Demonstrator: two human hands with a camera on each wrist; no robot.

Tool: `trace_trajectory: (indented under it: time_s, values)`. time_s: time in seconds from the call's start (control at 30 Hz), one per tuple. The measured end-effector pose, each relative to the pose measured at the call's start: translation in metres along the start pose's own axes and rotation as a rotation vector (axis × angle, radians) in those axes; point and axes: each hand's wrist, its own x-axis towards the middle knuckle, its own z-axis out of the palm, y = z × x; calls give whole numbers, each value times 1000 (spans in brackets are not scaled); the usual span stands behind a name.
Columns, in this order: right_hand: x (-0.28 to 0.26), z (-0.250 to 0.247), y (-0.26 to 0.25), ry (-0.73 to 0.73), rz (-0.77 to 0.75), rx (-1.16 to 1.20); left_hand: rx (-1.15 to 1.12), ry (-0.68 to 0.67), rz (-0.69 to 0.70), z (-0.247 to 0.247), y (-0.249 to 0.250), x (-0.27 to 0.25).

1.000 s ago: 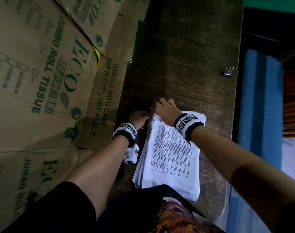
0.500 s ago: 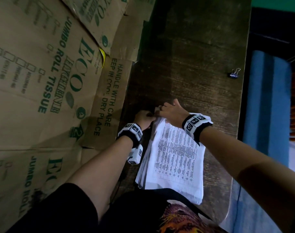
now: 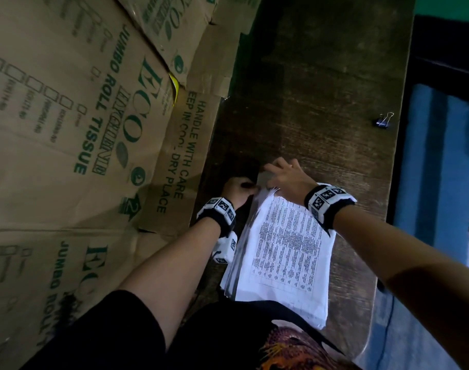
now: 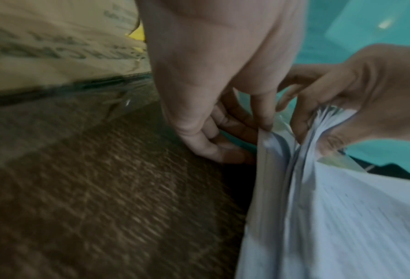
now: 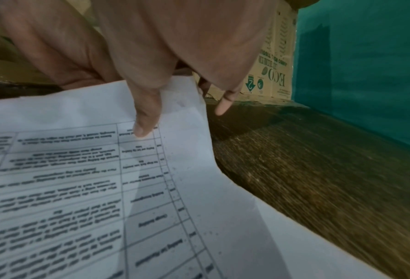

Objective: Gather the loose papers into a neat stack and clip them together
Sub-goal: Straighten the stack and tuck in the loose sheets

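Note:
A stack of white printed papers (image 3: 286,252) lies lengthwise on the dark wooden table (image 3: 321,89), its far end raised off the wood. My right hand (image 3: 276,178) grips that far end, thumb (image 5: 144,122) on the top sheet and fingers behind the fanned edges (image 4: 318,120). My left hand (image 3: 242,188) is at the stack's far left corner, its curled fingertips (image 4: 223,149) pinching the lower sheets' edge (image 4: 266,136). A small black binder clip (image 3: 383,120) sits alone near the table's right edge, well away from both hands.
Printed cardboard boxes (image 3: 94,129) stand along the table's left side, close to my left hand. The table's right edge drops to a blue striped surface (image 3: 436,169). Bare wood lies between the papers and the clip.
My right hand has gone from resting on the stack's far end to gripping it, and that end has risen and fanned. My left hand has closed in on the corner.

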Motion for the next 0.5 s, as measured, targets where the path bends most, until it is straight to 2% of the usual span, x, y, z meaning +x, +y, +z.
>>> trace_trajectory:
  time_s: [0.13,0.27,0.4,0.5]
  values:
    - [0,2,1,25,-42,0,-138,10,-71,5,-6,0]
    - [-7,3,1,103,-92,58,-127,49,-118,11,-11,5]
    - [-18,5,6,139,-85,278,-35,36,-108,12,-5,-3]
    - [-21,-2,10,67,-59,422,-2,0,-129,14,-7,-6]
